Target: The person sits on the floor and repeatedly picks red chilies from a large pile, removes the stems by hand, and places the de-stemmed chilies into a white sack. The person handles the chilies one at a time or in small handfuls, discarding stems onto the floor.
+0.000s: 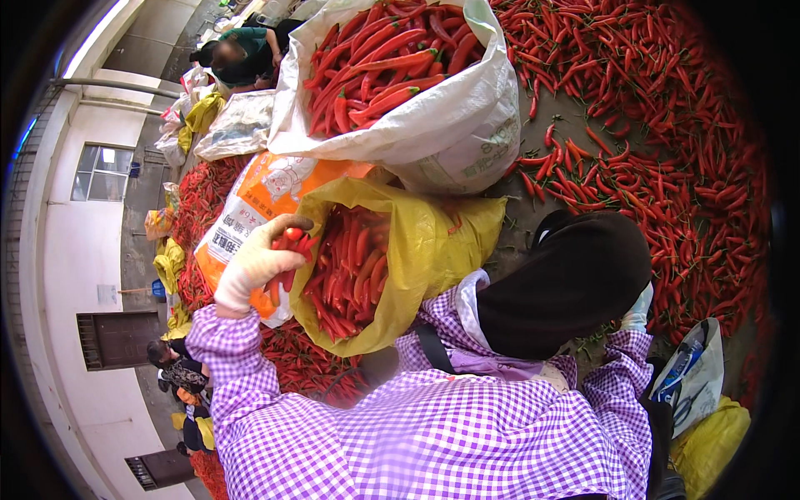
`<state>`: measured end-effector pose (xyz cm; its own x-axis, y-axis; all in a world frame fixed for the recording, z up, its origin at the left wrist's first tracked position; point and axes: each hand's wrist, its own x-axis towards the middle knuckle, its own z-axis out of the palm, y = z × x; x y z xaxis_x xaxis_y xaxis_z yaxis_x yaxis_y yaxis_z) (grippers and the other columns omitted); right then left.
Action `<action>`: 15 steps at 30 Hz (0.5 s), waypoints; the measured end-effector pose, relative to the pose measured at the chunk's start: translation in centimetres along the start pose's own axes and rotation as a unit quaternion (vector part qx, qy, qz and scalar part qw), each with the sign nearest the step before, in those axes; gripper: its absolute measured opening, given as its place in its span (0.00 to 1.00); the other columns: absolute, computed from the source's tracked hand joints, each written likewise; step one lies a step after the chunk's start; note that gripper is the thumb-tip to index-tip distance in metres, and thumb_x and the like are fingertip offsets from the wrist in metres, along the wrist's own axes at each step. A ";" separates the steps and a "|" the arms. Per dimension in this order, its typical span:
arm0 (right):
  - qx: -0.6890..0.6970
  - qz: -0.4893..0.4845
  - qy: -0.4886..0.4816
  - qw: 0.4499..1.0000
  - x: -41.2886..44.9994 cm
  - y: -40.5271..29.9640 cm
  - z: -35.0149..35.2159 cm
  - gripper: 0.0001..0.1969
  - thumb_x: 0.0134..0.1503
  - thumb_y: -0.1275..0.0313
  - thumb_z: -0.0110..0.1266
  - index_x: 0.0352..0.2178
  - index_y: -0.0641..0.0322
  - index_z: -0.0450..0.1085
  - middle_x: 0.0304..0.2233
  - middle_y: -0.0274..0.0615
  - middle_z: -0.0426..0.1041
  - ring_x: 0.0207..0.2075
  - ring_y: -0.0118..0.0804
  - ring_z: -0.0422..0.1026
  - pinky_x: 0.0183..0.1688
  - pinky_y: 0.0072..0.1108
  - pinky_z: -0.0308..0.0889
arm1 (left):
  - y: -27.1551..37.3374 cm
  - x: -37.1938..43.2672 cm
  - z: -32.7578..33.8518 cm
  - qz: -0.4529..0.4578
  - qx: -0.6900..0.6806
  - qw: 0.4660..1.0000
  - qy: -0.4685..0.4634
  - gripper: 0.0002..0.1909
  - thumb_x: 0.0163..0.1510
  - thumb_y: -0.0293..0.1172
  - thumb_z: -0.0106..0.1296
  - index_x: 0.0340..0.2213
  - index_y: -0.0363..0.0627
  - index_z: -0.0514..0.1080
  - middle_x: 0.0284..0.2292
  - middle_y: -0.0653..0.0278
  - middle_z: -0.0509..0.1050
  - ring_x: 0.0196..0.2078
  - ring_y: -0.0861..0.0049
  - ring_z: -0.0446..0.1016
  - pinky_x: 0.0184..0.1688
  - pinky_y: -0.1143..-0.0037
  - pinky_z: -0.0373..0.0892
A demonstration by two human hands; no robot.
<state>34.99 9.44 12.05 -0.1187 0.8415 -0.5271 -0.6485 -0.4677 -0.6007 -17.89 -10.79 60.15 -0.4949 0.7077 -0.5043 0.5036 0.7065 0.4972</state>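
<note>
My left hand, in a pale glove with a darkened fingertip, grips several red chili peppers beside the open mouth of a yellow woven sack. Red chilies fill that mouth, many lying lengthwise. My right hand, in a light glove, shows only in part beyond my dark-covered knee, near loose chilies on the floor; its fingers are hidden. Above the yellow sack stands a large white woven sack, open and full of red chilies.
Loose red chilies cover much of the floor at right. An orange and white printed sack lies beyond my left hand. Scissors lie on a pale bag at lower right. Other people sit at upper left and lower left.
</note>
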 end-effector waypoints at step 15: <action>-0.478 -0.087 0.064 0.872 -1.1 -1.1 15.0 0.13 0.54 0.63 0.56 0.33 0.65 0.72 0.29 0.47 0.75 0.29 0.39 0.74 0.34 0.25 0.68 | 14.6 24.9 37.4 -0.033 -0.420 0.861 -0.286 0.20 0.51 0.43 0.57 0.42 0.45 0.70 0.30 0.64 0.74 0.26 0.77 0.73 0.26 0.78 0.68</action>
<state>24.62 13.06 22.32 0.0436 0.9134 -0.4047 0.2826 -0.3998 -0.8719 3.63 16.89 28.49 0.0482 0.7165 -0.6959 -0.3208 0.6709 0.6685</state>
